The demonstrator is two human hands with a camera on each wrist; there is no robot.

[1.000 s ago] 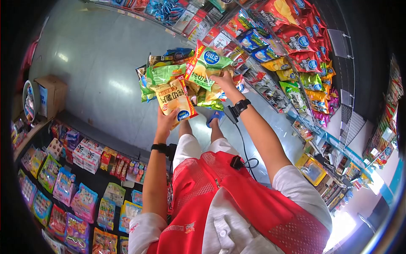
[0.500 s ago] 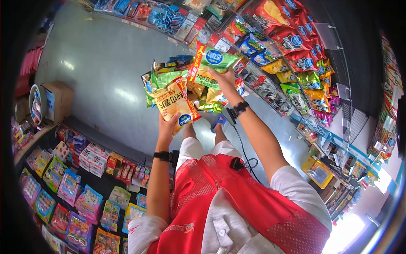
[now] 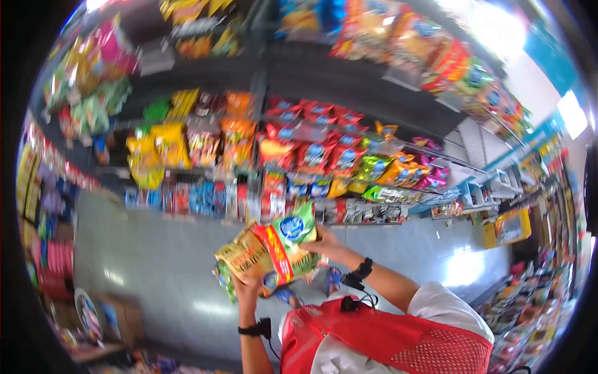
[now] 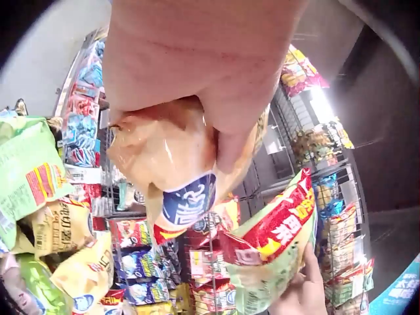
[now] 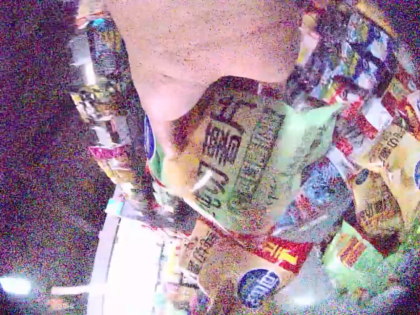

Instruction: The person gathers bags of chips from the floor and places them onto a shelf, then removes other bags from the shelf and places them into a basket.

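Note:
In the head view my left hand (image 3: 248, 288) grips a tan bag of potato chips (image 3: 242, 254) by its lower end. A green chip bag (image 3: 294, 228) with a red stripe is held by my right hand (image 3: 327, 244), and it overlaps the tan one. The left wrist view shows my left thumb and fingers pinching the crinkled end of the tan bag (image 4: 167, 157). From the right wrist, my thumb lies across the printed front of the green bag (image 5: 256, 157). More chip bags, such as a pale green one (image 4: 29, 164), sit beyond and below, mostly hidden in the head view.
Ahead stands a tall dark rack with red chip bags (image 3: 311, 156), yellow bags (image 3: 169, 146) and other snacks. Grey floor (image 3: 168, 262) lies between it and my body. A cardboard box (image 3: 121, 316) stands at lower left, a yellow-framed box (image 3: 511, 228) at right. Packed shelves line both sides.
The head view has swung up from the floor to the snack rack and is blurred. The two held bags have come together and overlap, covering most of the other bags behind them.

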